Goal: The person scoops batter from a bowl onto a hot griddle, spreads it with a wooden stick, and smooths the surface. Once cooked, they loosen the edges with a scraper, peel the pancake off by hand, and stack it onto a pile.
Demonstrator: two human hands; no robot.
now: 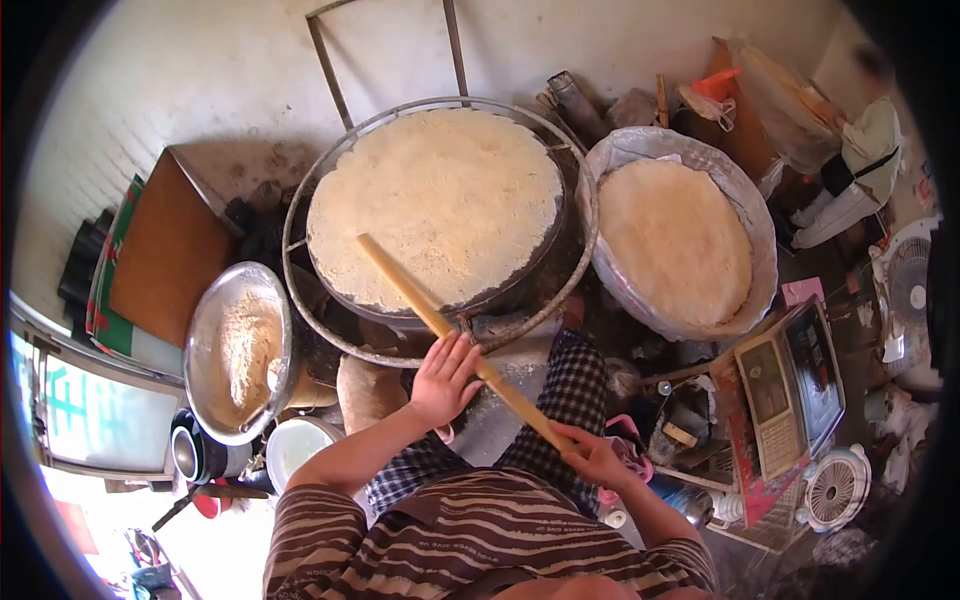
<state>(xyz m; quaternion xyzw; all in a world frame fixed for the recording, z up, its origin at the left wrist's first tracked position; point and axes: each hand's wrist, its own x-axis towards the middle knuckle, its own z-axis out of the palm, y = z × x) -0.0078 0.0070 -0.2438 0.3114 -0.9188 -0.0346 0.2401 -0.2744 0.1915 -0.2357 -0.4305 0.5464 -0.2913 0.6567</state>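
In the head view, the right hand point(598, 462) grips the near end of a wooden stick point(430, 318); the left hand point(445, 382) lies over its middle (whether clasping, I cannot tell). The stick's far end overlaps the pale flatbread point(440, 200). White lettering on the striped shirt point(460, 520) and blue-green strokes on the window point(105, 415) are unreadable.

At the left, a brown board point(172, 265) leans beside a green-edged panel point(118, 326) — and at the right, an open laptop-like device point(775, 435) sits near a round white fan point(835, 487), with an orange bag point(715, 85) farther back.
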